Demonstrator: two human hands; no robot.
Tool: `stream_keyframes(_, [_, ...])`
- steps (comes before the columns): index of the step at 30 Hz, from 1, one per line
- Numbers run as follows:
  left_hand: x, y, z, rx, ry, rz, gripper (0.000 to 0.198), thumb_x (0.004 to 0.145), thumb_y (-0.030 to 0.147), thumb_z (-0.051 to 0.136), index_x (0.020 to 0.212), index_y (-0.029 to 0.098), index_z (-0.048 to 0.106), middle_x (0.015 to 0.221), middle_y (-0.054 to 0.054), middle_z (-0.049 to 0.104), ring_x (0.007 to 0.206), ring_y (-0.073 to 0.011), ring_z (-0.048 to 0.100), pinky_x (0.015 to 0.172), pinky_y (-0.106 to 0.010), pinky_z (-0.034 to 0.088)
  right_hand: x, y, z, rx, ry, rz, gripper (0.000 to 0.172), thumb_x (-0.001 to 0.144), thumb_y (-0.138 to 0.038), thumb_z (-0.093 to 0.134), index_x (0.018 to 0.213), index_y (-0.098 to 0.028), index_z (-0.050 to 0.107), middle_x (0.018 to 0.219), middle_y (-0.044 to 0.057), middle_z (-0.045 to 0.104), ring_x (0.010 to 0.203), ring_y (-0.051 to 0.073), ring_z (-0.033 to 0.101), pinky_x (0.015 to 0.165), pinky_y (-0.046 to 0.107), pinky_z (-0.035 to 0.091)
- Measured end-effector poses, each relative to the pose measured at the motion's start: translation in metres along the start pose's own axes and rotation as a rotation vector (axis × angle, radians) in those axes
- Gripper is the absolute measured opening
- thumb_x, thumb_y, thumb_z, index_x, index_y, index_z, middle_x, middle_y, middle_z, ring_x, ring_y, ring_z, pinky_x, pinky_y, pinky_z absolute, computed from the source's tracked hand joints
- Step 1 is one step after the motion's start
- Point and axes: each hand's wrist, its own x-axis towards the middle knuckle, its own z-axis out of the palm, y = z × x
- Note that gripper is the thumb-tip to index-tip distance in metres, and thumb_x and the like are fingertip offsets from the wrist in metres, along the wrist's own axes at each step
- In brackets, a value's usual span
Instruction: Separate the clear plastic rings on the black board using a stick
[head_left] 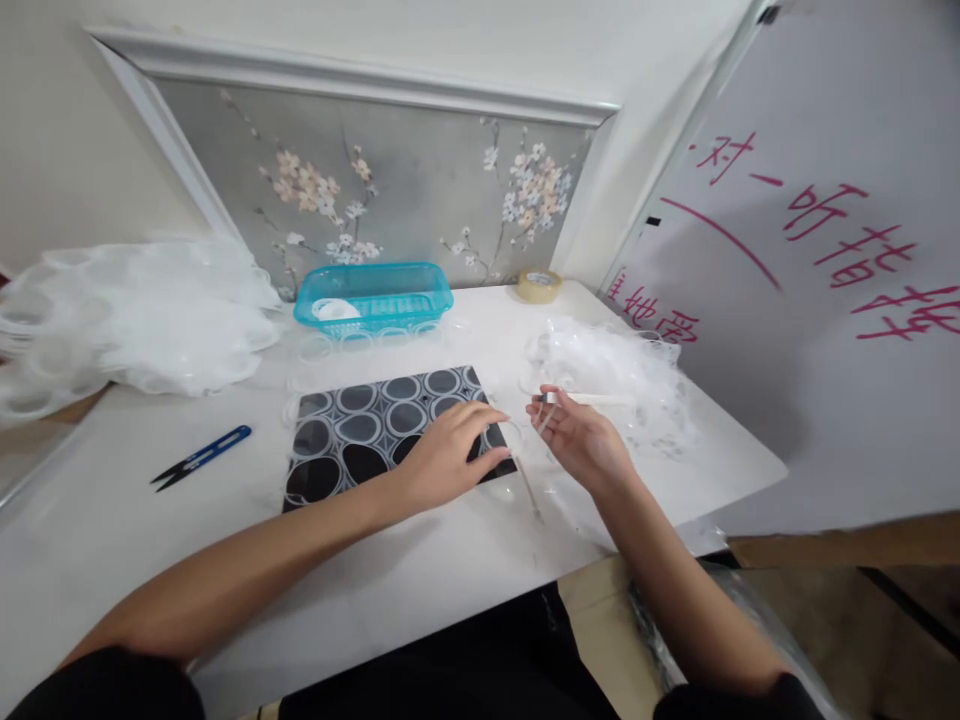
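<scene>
"What's nearest?"
"The near edge of the table point(360, 600). The left hand point(448, 450) arches over the right edge of the mid-table sheet point(364, 428), thumb and fingers apart; can't tell their hold. The right hand point(587, 443), loosely curled, pinches a white stick point(606, 399)."
"Farther?"
"Snips point(223, 442) toward the left edge, clear rings point(615, 375) heaped along the right. Basket point(405, 318) at the back edge, tape point(539, 290) near its right corner. Framed picture point(420, 180) behind, whiteboard point(810, 420) beside."

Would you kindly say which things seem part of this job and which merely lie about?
Likely in use:
slim white stick at the right hand
black oval-patterned sheet under the left hand

Likely lying about:
blue-handled black snips
teal plastic basket
yellowish tape roll
</scene>
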Motion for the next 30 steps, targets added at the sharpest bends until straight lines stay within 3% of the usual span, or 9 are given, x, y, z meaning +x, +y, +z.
stream_keyframes(4, [0.012,0.001,0.014,-0.049,-0.056,0.023,0.025,0.090,0.030,0.057,0.111,0.017,0.055,0.110,-0.006,0.061,0.104,-0.0193,0.057,0.091,-0.034,0.046,-0.005,-0.004,-0.001,0.107,-0.079,-0.097,0.029,0.092,-0.045,0.040,0.099,-0.030,0.063,0.101,0.004,0.067,0.088,0.018,0.066,0.078,0.036,0.056])
stream_keyframes(8, [0.000,-0.009,0.026,0.288,-0.121,0.135,0.017,0.093,0.028,0.052,0.102,0.015,0.060,0.099,-0.007,0.063,0.091,-0.0207,0.057,0.079,-0.034,0.045,-0.001,0.001,-0.014,0.015,-0.055,-0.142,0.034,0.090,-0.053,0.042,0.100,-0.032,0.066,0.088,0.003,0.068,0.066,0.016,0.063,0.059,0.032,0.053])
stream_keyframes(11, [-0.011,-0.021,0.029,0.522,-0.102,0.242,0.019,0.094,0.019,0.046,0.088,0.014,0.063,0.093,-0.007,0.061,0.082,-0.0196,0.054,0.068,-0.032,0.039,0.001,0.012,-0.017,-0.287,-0.044,-0.095,0.028,0.082,-0.048,0.061,0.092,-0.024,0.072,0.082,0.005,0.072,0.076,0.020,0.067,0.071,0.035,0.054])
stream_keyframes(14, [-0.016,-0.029,0.029,0.555,-0.086,0.276,0.024,0.095,0.018,0.044,0.082,0.015,0.064,0.084,-0.006,0.060,0.076,-0.0183,0.052,0.064,-0.031,0.034,0.000,0.024,-0.010,-0.533,-0.089,-0.136,0.025,0.080,-0.043,0.065,0.089,-0.021,0.074,0.092,0.007,0.074,0.091,0.025,0.067,0.084,0.040,0.051])
stream_keyframes(16, [-0.018,-0.031,0.030,0.558,-0.075,0.297,0.023,0.095,0.020,0.045,0.087,0.015,0.065,0.079,-0.005,0.059,0.073,-0.0174,0.051,0.064,-0.031,0.032,0.000,0.030,-0.004,-0.620,-0.121,-0.207,0.024,0.082,-0.040,0.063,0.089,-0.020,0.074,0.093,0.008,0.074,0.092,0.026,0.068,0.084,0.041,0.051])
stream_keyframes(23, [-0.021,-0.032,0.032,0.610,-0.052,0.341,0.021,0.094,0.024,0.049,0.105,0.015,0.064,0.084,-0.005,0.059,0.075,-0.0176,0.050,0.064,-0.031,0.032,0.000,0.035,0.000,-0.713,-0.153,-0.264,0.022,0.084,-0.037,0.060,0.084,-0.020,0.074,0.090,0.008,0.074,0.083,0.024,0.069,0.071,0.035,0.053])
stream_keyframes(30, [-0.022,-0.035,0.034,0.611,-0.067,0.319,0.022,0.093,0.025,0.050,0.107,0.015,0.064,0.085,-0.005,0.058,0.076,-0.0182,0.051,0.064,-0.032,0.033,-0.002,0.034,0.001,-0.748,-0.152,-0.281,0.020,0.084,-0.035,0.060,0.085,-0.020,0.074,0.088,0.008,0.074,0.083,0.024,0.068,0.071,0.034,0.052])
